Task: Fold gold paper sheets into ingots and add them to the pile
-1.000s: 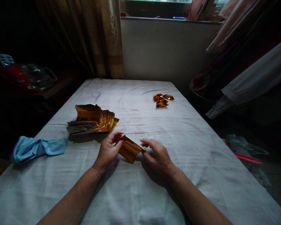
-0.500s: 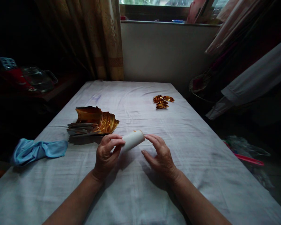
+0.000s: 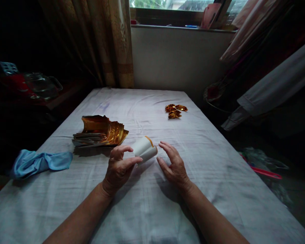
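Note:
Near the middle of the cloth-covered table, a curled sheet of foil paper (image 3: pixel 141 148) shows its white back and a thin gold edge. My left hand (image 3: pixel 120 166) holds it at its left end, thumb along the near side; the other fingers are partly behind the paper. Just off its right end, my right hand (image 3: pixel 175 166) has its fingers apart, thumb lowered, and grips nothing. Beyond my left hand lies a stack of gold foil sheets (image 3: pixel 99 130), bent upward. Several folded gold foil pieces (image 3: pixel 174 114) sit together farther back on the right.
A blue cloth (image 3: pixel 43 163) lies at the table's left edge. White fabric covers the table (image 3: pixel 142 210). A glass jug (image 3: pixel 42 86) stands on a dark side surface to the left. Clothes (image 3: pixel 277 83) hang on the right, and a curtain (image 3: pixel 119 44) hangs at the back.
The paper was one rolled tube and has loosened into a wider double curl. My left thumb has moved apart from the index finger; my right hand has drawn slightly away from the paper.

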Demonstrator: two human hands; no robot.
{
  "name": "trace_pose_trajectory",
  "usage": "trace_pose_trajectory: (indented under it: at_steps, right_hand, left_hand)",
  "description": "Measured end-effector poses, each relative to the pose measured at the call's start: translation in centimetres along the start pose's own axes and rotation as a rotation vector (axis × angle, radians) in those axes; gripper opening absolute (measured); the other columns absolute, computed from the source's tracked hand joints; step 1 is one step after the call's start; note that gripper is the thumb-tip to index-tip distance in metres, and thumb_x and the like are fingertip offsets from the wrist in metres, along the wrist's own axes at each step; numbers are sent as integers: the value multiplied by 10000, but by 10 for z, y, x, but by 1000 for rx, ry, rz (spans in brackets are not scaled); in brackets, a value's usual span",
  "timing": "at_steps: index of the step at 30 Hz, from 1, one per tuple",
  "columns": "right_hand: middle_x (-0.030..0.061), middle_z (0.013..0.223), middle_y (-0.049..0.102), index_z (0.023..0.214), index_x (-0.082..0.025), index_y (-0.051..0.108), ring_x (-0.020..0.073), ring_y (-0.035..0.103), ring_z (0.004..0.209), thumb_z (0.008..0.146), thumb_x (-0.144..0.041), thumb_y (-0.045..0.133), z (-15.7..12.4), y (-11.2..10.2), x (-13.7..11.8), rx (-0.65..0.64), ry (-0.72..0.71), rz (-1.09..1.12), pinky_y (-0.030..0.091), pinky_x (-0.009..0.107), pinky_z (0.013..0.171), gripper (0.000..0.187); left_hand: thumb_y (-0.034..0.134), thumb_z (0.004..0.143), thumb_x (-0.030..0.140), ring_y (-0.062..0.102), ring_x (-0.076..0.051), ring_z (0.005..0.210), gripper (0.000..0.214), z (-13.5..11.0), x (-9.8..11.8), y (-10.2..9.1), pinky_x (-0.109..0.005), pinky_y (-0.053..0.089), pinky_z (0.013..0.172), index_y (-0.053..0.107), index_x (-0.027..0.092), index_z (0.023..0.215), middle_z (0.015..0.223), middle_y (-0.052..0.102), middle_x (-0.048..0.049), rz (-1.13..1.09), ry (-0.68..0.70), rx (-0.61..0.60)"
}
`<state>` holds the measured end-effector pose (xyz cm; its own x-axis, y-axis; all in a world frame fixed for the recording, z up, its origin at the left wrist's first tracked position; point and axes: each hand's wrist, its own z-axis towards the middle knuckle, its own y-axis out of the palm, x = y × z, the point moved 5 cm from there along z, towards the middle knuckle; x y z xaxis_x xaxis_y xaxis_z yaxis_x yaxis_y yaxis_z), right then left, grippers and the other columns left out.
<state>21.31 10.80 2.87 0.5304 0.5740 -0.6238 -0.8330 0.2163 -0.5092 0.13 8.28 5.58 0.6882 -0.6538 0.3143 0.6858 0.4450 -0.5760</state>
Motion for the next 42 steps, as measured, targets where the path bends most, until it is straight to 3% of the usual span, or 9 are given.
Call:
trace_pose_trajectory:
  at_steps: [4, 8, 11, 15, 18, 23, 26, 31, 42]
  right_hand:
    - [121, 1300, 647, 1326, -229, 552, 258, 614, 1187, 891, -307, 576, -1, 5, 17, -45, 179, 146, 529, 414, 932, 442]
    - [88, 1130, 722, 1308, -232, 556, 212, 687, 943, 826, -314, 632, -2, 10, 28, -110, 369, 369, 542, 331, 776, 495]
    - [39, 919, 716, 1248, -224, 582, 180, 666, 795, 780, -328, 673, -1, 11, 30, -105, 473, 513, 532, 298, 699, 488]
    - [-9, 797, 645, 1241, -225, 573, 157, 637, 720, 753, -329, 693, -2, 15, 30, -117, 554, 619, 517, 266, 635, 513]
    - [-2, 820, 648, 1254, -216, 559, 157, 633, 716, 751, -336, 691, -5, 17, 31, -113, 583, 607, 506, 260, 612, 534]
    - [20, 863, 654, 1270, -192, 558, 167, 639, 746, 761, -365, 672, -7, 17, 34, -106, 587, 521, 519, 282, 660, 549]
    - [32, 882, 655, 1287, -178, 555, 170, 634, 751, 779, -381, 650, -9, 16, 37, -103, 573, 440, 519, 298, 690, 556]
    - [44, 906, 665, 1323, -183, 532, 182, 641, 768, 801, -400, 620, -12, 17, 39, -99, 565, 377, 532, 314, 717, 572]
    - [63, 966, 703, 1326, -186, 544, 183, 645, 757, 810, -363, 613, -13, 21, 31, -138, 499, 294, 531, 308, 711, 549]
  left_hand:
    - [561, 969, 212, 578, -168, 905, 244, 2, 3, 3, -305, 481, 848, 780, 299, 910, 928, 576, -35, -83, 35, -48]
    - [584, 950, 187, 588, -137, 791, 205, 3, -1, 8, -259, 482, 752, 771, 267, 927, 831, 597, -15, -241, -6, -90]
    - [579, 919, 185, 630, -152, 820, 197, 1, -10, 15, -253, 509, 751, 770, 228, 895, 859, 659, -40, -382, -172, -152]
    - [565, 880, 286, 679, -207, 918, 232, -7, -23, 25, -296, 540, 844, 771, 195, 931, 939, 746, -70, -531, -542, -257]
    - [578, 851, 342, 686, -223, 938, 293, -11, -24, 28, -295, 546, 833, 769, 178, 1001, 989, 757, -75, -635, -721, -298]
    - [600, 835, 382, 653, -177, 793, 376, -11, -24, 28, -264, 539, 730, 755, 166, 1101, 958, 736, -68, -746, -831, -329]
    - [613, 844, 423, 634, -164, 774, 415, -13, -26, 28, -243, 537, 686, 738, 165, 1144, 917, 714, -61, -802, -859, -327]
    - [744, 772, 440, 667, -208, 875, 545, -17, -25, 36, -226, 537, 600, 662, 166, 1236, 1085, 705, -102, -887, -872, -335]
    - [735, 732, 412, 716, -217, 847, 474, -20, -25, 42, -254, 548, 641, 658, 149, 1118, 956, 760, -83, -808, -957, -154]
